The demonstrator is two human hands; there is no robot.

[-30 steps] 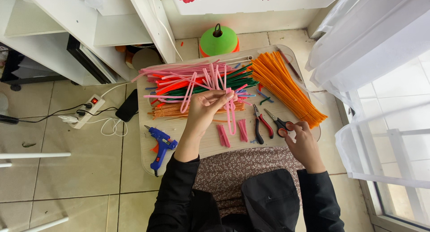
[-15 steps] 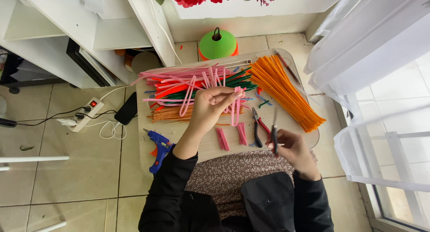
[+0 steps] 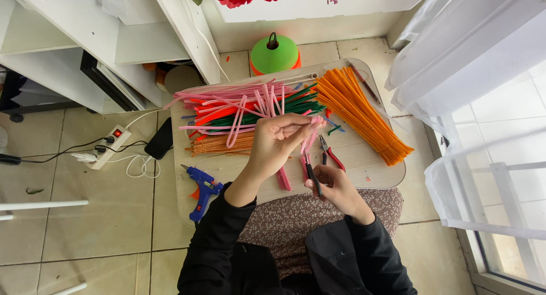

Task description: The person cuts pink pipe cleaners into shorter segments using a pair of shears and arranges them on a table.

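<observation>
Pink pipe cleaners (image 3: 311,137) pinched in left hand (image 3: 277,142); right hand (image 3: 333,187) grips black-handled tool (image 3: 312,178); red pliers (image 3: 331,153) beside.

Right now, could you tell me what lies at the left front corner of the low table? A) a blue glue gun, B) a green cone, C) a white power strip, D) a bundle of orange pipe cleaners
A: the blue glue gun lies on the low table at its left front corner, beside the left forearm.
</observation>
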